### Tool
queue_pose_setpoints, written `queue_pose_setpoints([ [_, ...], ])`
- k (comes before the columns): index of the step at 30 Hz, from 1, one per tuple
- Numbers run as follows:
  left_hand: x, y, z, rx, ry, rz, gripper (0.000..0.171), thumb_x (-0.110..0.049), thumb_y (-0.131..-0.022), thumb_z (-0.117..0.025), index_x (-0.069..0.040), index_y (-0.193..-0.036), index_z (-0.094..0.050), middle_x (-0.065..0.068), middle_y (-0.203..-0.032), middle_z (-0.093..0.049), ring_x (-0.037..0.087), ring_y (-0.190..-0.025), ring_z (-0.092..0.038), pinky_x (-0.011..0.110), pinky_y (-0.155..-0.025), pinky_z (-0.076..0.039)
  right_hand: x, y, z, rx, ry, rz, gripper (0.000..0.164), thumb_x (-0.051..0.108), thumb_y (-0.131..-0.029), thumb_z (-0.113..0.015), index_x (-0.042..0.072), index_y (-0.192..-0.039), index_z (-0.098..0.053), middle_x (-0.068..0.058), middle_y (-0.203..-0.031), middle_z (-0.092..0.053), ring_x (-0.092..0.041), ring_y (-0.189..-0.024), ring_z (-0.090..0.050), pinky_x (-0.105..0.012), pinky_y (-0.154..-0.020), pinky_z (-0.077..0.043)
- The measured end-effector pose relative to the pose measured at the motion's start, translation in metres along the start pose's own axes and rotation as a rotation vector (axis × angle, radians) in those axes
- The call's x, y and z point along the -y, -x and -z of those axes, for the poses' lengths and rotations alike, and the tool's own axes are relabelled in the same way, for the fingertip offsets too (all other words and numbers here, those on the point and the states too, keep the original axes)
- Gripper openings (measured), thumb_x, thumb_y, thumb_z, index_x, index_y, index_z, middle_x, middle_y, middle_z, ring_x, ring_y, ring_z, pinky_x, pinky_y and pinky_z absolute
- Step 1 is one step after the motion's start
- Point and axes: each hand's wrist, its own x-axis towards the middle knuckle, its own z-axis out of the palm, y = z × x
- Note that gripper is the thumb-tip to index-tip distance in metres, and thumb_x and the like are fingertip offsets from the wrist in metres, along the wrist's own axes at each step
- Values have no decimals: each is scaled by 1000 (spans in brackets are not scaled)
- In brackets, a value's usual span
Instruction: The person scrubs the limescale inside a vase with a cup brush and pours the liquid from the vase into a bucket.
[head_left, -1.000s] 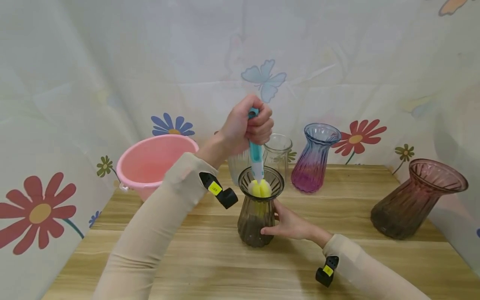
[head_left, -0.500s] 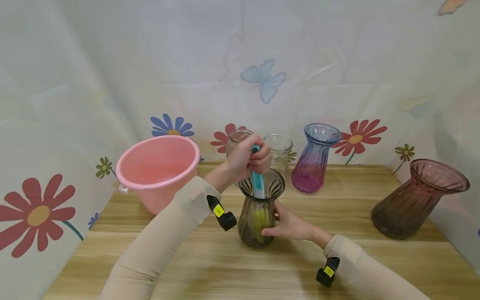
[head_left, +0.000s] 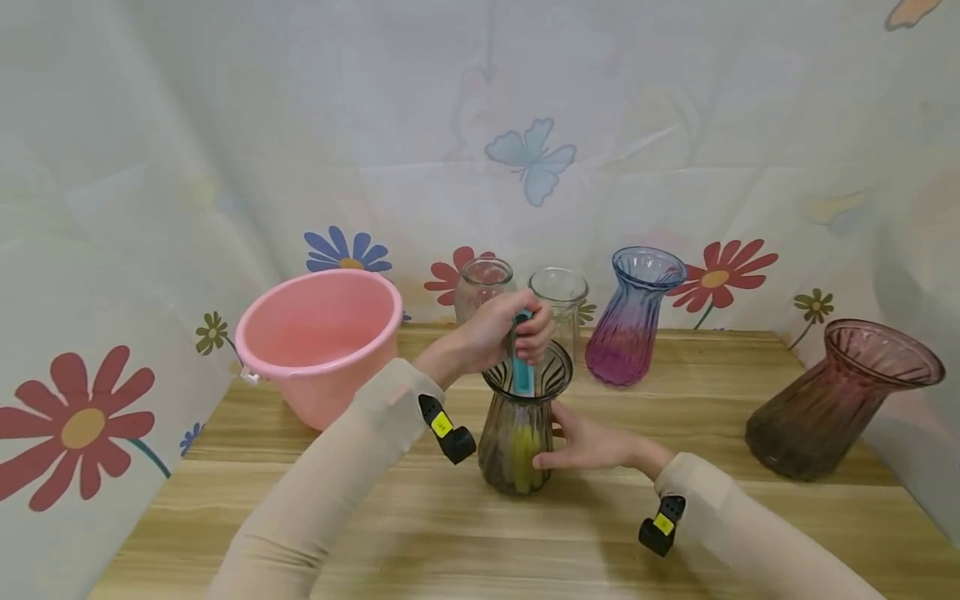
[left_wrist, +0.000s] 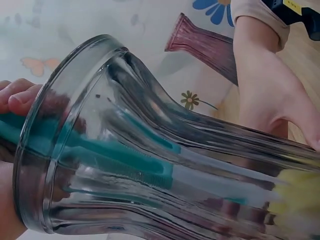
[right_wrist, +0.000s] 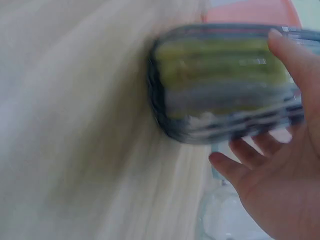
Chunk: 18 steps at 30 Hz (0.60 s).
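One smoky glass vase (head_left: 495,446) stands upright on the wooden table (head_left: 420,533), with the yellow sponge head (head_left: 525,462) of a brush low inside it and the turquoise handle (head_left: 522,379) projecting through the mouth. The principal hazard is tipping: sideways force on the handle would lever against the flared rim, while the only visible support is low on the body. A second likely fault is slippage, should the smooth glass turn under a light grip. Lifting the brush at a slant could also swing the vase toward the clear jar (head_left: 572,315) behind it. The left hand (head_left: 501,332) is positioned above the mouth, its forearm angled in from the near left, fingers curled tightly around the handle. The right hand (head_left: 588,442) reaches in from the near right and holds the lower body, thumb on the near side and fingers around the far side; how firmly they press cannot be determined. The right wrist view is blurred.
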Motion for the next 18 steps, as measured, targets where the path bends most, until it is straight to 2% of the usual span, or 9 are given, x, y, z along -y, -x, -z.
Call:
queue_pose_setpoints([
  [4, 0, -1, 0, 22, 11, 2, 42, -16, -92, -19, -14, -51, -26, -4, -45, -29, 20, -41, -23, 30, -49, -26, 0, -3, 7, 55, -30, -2, 74, 19, -82, -68, -1, -137, -23, -18, -139, -33, -33, -131, -33, -50, -106, -28],
  [11, -6, 0, -2, 33, 85, -26, 44, -15, -92, -19, -16, -49, -26, -5, -43, -25, 14, -40, -19, 27, -46, -20, -1, -5, 7, 40, -66, -19, 70, 19, -80, -71, 0, -134, -30, -15, -134, -41, -31, -128, -39, -45, -105, -32],
  [14, -17, 0, -6, 28, 102, -32, 42, -15, -90, -20, -16, -49, -26, -6, -43, -24, 13, -40, -18, 27, -45, -17, -4, -5, 5, 29, -80, -16, 71, 18, -79, -71, -1, -133, -30, -15, -133, -41, -31, -127, -39, -44, -105, -33],
  [18, -42, -2, -10, 21, 108, -63, 41, -14, -89, -21, -16, -49, -26, -6, -43, -24, 12, -39, -17, 27, -45, -15, -5, -5, 2, 2, -74, 2, 73, 18, -78, -73, -1, -134, -30, -16, -134, -41, -31, -126, -40, -43, -104, -34],
])
